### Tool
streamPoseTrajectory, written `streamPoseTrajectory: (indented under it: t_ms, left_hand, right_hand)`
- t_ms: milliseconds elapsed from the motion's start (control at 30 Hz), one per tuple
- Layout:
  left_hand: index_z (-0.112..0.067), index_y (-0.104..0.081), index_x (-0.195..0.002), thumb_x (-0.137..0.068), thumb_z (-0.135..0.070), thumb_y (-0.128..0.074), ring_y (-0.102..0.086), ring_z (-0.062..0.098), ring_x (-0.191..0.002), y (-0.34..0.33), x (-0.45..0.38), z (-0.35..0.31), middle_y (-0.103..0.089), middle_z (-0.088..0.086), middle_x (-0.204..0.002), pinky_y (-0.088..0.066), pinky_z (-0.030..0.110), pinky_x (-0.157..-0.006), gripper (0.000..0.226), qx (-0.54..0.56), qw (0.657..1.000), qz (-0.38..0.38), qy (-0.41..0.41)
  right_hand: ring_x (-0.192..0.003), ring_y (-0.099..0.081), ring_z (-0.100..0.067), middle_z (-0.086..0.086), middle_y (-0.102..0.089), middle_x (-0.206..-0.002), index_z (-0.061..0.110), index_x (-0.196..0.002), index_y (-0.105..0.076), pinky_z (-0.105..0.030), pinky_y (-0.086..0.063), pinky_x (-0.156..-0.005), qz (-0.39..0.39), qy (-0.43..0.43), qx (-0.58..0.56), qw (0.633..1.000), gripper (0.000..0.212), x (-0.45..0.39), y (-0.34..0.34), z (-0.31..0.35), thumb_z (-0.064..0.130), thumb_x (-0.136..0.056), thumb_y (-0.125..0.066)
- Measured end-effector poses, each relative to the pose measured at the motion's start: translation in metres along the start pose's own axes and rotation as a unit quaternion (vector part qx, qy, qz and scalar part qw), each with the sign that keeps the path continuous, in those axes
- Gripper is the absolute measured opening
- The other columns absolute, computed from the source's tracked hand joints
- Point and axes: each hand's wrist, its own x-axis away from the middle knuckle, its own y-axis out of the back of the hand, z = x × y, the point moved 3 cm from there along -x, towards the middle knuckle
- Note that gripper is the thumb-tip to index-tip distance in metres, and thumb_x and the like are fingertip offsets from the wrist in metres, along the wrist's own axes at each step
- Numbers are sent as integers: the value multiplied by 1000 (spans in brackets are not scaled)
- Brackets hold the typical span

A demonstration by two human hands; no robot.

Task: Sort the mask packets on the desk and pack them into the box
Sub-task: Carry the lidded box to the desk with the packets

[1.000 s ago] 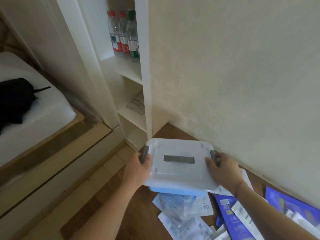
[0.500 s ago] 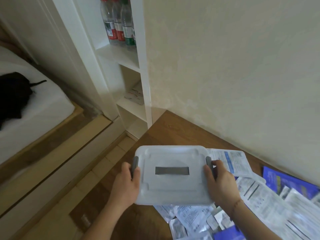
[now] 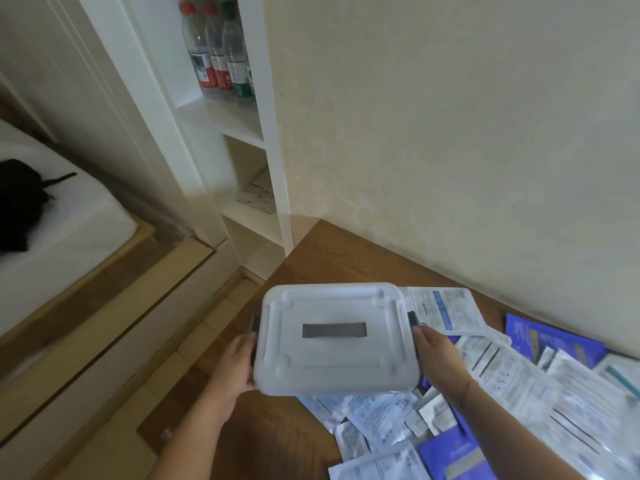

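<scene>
Above the near corner of the worktop, the person holds the box in the air with both hands, its pale lid closed and facing up, a grey handle strip across its middle. The left hand grips the box's left side with its fingers curled round the edge near the dark latch; the right hand grips the right side the same way, beside the other latch. The task looks barely begun: no packet has gone in as far as can be seen, and the lid is not yet off, so what the box holds cannot be told. The mask packets lie unsorted in a loose overlapping heap on the worktop, to the right of and below the box, white printed ones mixed with blue ones. Left to do, by this judgement, are setting the box down, opening it, grouping the packets by kind and laying them inside. At the left, a white shelf holds three bottles, and a lower shelf holds a flat packet. A bed with a black thing on it stands well apart at the far left.
</scene>
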Motion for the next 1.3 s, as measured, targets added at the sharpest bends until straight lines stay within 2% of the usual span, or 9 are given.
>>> streamPoseTrajectory:
  t_ms: [133,267,467,567,733,933,1000,1067,1300]
  left_hand:
    - [-28,-46,-135,-94,-52,-49,-64,23,-101,8,6,5,-60,4,-123,-55,46,-84,47,99,992,-76,-18]
    - [-34,-59,-130,-86,-47,-62,-60,30,-118,-2,12,-1,-64,6,-127,-50,60,-94,46,186,977,100,22]
    - [-34,-55,-126,-75,-38,-74,-59,30,-111,-18,26,-16,-63,7,-121,-55,52,-87,54,122,991,48,8]
    - [-33,-55,-127,-77,-41,-77,-64,24,-105,-49,38,-38,-67,0,-116,-53,47,-88,55,67,995,64,-36]
    - [-41,-45,-131,-48,-57,-86,-64,17,-109,-193,89,-62,-62,-10,-121,-51,48,-95,93,-56,961,251,-98]
    - [-48,-26,-134,-79,-45,-76,-60,12,-107,-385,194,-11,-59,-8,-123,-49,32,-84,75,-179,870,434,-149]
    - [-46,-25,-132,-85,-42,-72,-57,14,-109,-433,226,13,-56,-4,-128,-45,31,-88,67,-226,842,458,-176]
    - [-40,-27,-129,-90,-32,-67,-55,6,-106,-469,254,36,-52,-3,-130,-43,22,-83,56,-246,819,478,-199]
    - [-34,-42,-104,-94,-26,-62,-57,17,-97,-511,292,74,-58,-16,-104,-41,17,-75,24,-344,792,430,-263]
  right_hand:
    - [-94,-64,-20,1,-62,-112,30,-128,-48,-38,-55,-74,-47,-4,-122,991,37,7,5,-9,49,-97,-44]
    - [-101,-65,-20,11,-63,-114,44,-123,-53,-41,-61,-65,51,-1,-287,956,30,24,1,1,39,-93,-59]
    - [-102,-67,-17,6,-70,-111,31,-125,-60,-30,-57,-74,72,48,-319,944,36,50,11,0,19,-91,-65]
    - [-104,-67,-18,6,-71,-111,31,-123,-61,-39,-57,-86,5,54,-336,940,36,77,48,-28,18,-91,-66]
    - [-107,-66,-17,6,-71,-114,30,-121,-63,-47,-54,-91,-184,-2,-368,911,38,175,143,-144,24,-85,-71]
    - [-112,-64,-19,10,-69,-120,30,-120,-65,-49,-53,-92,-376,-107,-395,832,63,333,204,-295,43,-62,-85]
    - [-105,-66,-20,5,-70,-116,30,-119,-65,-45,-56,-81,-407,-128,-407,807,57,370,208,-336,46,-67,-82]
    - [-99,-67,-22,-1,-72,-113,28,-115,-67,-37,-55,-72,-438,-150,-419,781,36,394,213,-368,24,-80,-76]
    - [-102,-65,-4,9,-69,-115,32,-121,-63,-16,-52,-73,-455,-188,-390,778,43,419,227,-427,30,-79,-76]
